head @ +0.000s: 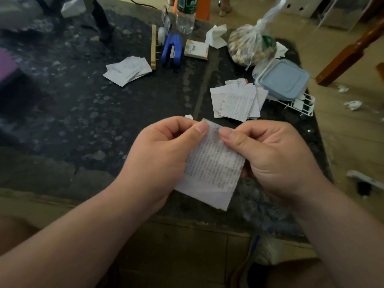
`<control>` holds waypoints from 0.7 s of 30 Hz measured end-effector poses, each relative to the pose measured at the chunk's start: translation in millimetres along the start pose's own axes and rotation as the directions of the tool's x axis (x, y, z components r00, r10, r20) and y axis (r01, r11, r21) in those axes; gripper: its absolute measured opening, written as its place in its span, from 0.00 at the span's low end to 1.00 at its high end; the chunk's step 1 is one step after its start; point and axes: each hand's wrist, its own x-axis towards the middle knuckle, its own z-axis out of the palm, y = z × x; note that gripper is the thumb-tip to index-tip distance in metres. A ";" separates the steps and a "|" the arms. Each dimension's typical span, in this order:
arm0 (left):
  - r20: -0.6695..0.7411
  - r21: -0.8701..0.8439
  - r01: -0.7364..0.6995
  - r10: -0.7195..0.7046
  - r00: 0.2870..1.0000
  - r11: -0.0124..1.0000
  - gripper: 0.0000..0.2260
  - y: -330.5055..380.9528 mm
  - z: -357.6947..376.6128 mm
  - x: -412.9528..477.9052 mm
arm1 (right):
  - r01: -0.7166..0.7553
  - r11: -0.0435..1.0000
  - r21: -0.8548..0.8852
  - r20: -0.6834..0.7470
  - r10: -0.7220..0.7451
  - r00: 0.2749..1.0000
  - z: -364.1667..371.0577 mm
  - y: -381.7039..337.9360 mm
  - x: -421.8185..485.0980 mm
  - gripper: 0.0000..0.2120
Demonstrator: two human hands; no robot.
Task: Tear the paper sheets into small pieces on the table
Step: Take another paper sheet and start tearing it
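Both hands pinch the printed paper (212,163) at its top edge over the table (83,113): left hand (160,150) at 9 o'clock, right hand (270,156) at 3. With the thumbs this close, an uneven pull could run the tear crooked, leaving oversized pieces.

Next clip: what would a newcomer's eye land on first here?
Front and centre, the left hand and right hand pinch the top edge of a printed paper sheet over the dark table. Beyond lie two stacks of torn pieces: the right stack beside a blue-lidded box, the left stack near a blue tool.
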 end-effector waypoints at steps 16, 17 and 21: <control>0.090 -0.072 0.104 -0.097 0.991 0.992 0.10 2.5 -5.3 6.3 | -0.088 0.994 0.058 0.155 0.078 0.985 -7.2 0.4 -3.0 0.17; 0.073 -0.079 0.098 -0.093 0.993 0.992 0.10 2.3 -4.3 5.7 | -0.061 0.998 0.025 0.147 0.057 0.988 -8.4 -0.6 -2.8 0.18; 0.089 -0.122 0.112 -0.102 0.991 0.986 0.09 4.6 -2.7 5.2 | 0.049 0.993 -0.107 0.082 -0.041 0.996 -12.8 -1.9 -0.2 0.21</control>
